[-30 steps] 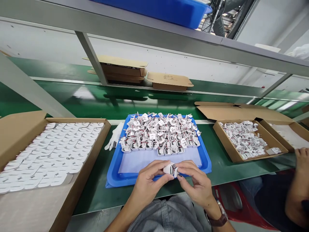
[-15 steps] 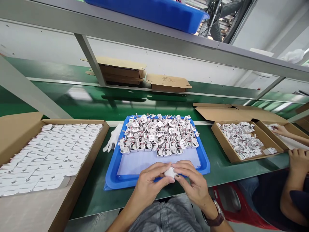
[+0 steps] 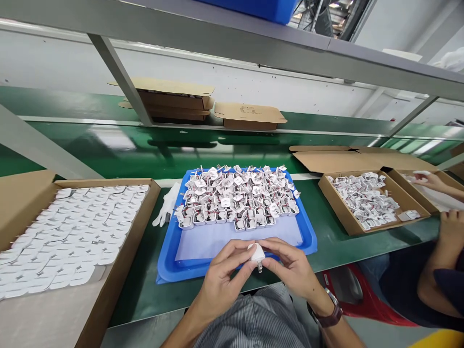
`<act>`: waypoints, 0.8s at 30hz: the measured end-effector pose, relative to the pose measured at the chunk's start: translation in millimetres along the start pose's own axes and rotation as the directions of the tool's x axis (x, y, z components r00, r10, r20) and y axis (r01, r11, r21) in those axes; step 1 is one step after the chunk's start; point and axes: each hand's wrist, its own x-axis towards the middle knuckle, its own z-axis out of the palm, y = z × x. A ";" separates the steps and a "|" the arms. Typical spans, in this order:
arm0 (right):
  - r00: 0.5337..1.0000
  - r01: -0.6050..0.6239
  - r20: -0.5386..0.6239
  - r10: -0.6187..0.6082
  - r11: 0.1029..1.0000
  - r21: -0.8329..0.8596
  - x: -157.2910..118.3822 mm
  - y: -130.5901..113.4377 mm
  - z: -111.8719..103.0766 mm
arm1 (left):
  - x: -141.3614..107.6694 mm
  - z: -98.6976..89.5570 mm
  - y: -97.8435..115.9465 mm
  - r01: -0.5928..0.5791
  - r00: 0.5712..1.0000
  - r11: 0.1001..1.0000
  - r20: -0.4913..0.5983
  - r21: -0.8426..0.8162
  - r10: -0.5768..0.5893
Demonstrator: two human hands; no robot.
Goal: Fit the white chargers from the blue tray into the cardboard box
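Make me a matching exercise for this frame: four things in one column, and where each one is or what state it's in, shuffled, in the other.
Things:
1. white plug adapter
2. white glove
3. wristwatch
4. blue tray

Places and states:
A. strapped around the right wrist
B. bearing crowded white plug housings, with bare lining at the near side
C. gripped between left hand and right hand
D. on the green bench, near the left carton

Pairs: 1-C, 2-D, 3-A, 4-B
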 end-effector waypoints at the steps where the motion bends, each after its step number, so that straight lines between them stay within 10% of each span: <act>1: 1.000 -0.004 0.002 0.004 1.000 -0.009 0.4 -1.1 -0.3 | -0.5 -0.2 0.9 -0.018 1.000 1.000 0.007 0.018 0.017; 9: 0.999 0.010 -0.036 -0.009 0.999 0.032 0.5 0.6 7.3 | -4.3 0.1 3.8 -0.104 0.995 0.987 0.016 0.127 0.103; 24: 0.996 -0.079 -0.021 0.087 0.964 0.253 4.2 5.6 4.1 | 2.6 2.5 3.4 0.184 0.983 0.977 0.047 -0.107 -0.180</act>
